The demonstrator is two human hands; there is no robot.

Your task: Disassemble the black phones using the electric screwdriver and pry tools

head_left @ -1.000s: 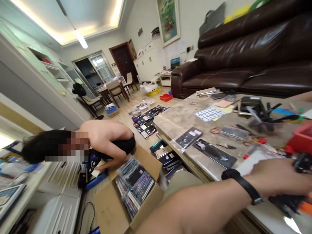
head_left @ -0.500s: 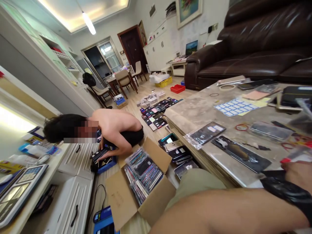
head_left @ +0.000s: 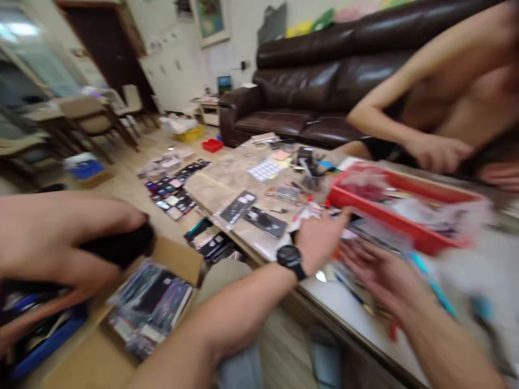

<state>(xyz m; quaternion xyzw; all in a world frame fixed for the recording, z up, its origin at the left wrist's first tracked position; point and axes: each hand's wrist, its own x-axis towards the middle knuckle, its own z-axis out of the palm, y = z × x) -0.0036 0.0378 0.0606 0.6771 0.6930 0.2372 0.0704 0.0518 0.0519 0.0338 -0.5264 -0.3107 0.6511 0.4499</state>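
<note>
My left hand (head_left: pixel 318 240), a black watch (head_left: pixel 288 256) on its wrist, lies over the near edge of the marble table (head_left: pixel 221 186), thumb stretched toward a red tray (head_left: pixel 421 237). Nothing shows in it. My right hand (head_left: pixel 377 273) hovers just right of it with fingers spread, smeared by motion, above pens and flat parts on the tabletop. Dark phone panels (head_left: pixel 253 213) in clear bags lie left of my hands.
A bare-shouldered person (head_left: pixel 60 237) crouches at the left beside a cardboard box (head_left: pixel 150 302) of packaged screens. Another person's hands (head_left: pixel 438 151) work behind the red tray. Phones (head_left: pixel 174 189) lie in rows on the floor. A dark leather sofa (head_left: pixel 316 92) stands behind the table.
My view has swung right and closer to the table. The red tray, my right hand and a second person have come into view; my left hand has lifted toward the tray.
</note>
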